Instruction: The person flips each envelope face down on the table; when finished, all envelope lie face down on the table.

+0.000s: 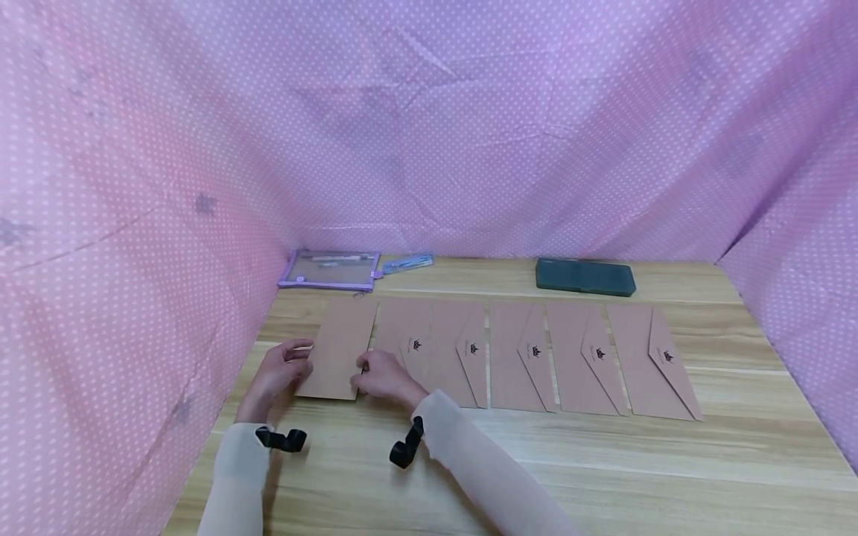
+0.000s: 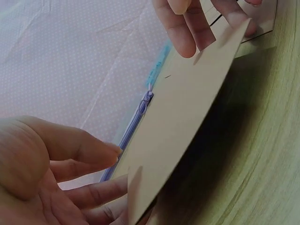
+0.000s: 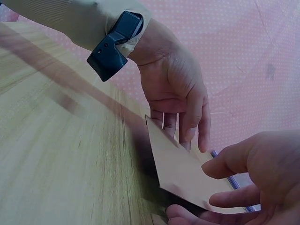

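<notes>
A blank brown envelope (image 1: 338,346), its plain side up, is at the left end of a row, tilted and partly raised above its shadow. At its left edge is my left hand (image 1: 278,372); in the left wrist view the fingers (image 2: 101,193) reach behind that edge while the thumb stays apart from it. My right hand (image 1: 389,376) holds the opposite edge, one fingertip on top and another below in the right wrist view. To the right lie several brown envelopes (image 1: 452,350) with pointed flaps bearing black crown prints.
Along the back of the wooden table (image 1: 603,469) lie a purple-edged clear zip pouch (image 1: 331,272) with pens, a small light-blue packet (image 1: 407,263) and a dark green case (image 1: 585,277). Pink dotted cloth (image 1: 469,149) hangs behind and at both sides.
</notes>
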### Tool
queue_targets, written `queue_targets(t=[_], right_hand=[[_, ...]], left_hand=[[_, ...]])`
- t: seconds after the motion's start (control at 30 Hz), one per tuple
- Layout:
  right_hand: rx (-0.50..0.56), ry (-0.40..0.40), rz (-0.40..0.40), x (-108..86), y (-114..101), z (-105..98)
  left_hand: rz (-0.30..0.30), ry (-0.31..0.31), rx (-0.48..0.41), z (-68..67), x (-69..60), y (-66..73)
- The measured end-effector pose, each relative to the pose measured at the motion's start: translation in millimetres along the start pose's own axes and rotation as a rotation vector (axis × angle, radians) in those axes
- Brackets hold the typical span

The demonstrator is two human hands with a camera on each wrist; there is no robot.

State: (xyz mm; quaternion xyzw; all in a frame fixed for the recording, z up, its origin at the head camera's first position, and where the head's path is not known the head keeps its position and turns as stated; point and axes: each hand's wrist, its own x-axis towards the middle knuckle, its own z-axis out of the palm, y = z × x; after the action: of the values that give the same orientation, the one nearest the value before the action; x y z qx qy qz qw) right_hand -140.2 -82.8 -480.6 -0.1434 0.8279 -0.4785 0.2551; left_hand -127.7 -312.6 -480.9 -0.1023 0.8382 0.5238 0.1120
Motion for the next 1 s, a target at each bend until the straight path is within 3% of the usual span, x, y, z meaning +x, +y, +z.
queue_targets(t=[0.23,0.7,1.0], right_hand=[[-0.035,-0.006,-0.008,-1.2,-1,-1],[-0.062,0.001,-0.051,-5.6,0,-3],[-0.065,-0.011,-0.050,-4.4,3,-4]], left_hand=[[-0.056,0.024,0.001,0.6,-3.5,5.7],[-0.068,0.030,-0.013,-6.7,-22.5,4.8],[-0.068,0.036,0.009,-7.4,-25.2,5.7]])
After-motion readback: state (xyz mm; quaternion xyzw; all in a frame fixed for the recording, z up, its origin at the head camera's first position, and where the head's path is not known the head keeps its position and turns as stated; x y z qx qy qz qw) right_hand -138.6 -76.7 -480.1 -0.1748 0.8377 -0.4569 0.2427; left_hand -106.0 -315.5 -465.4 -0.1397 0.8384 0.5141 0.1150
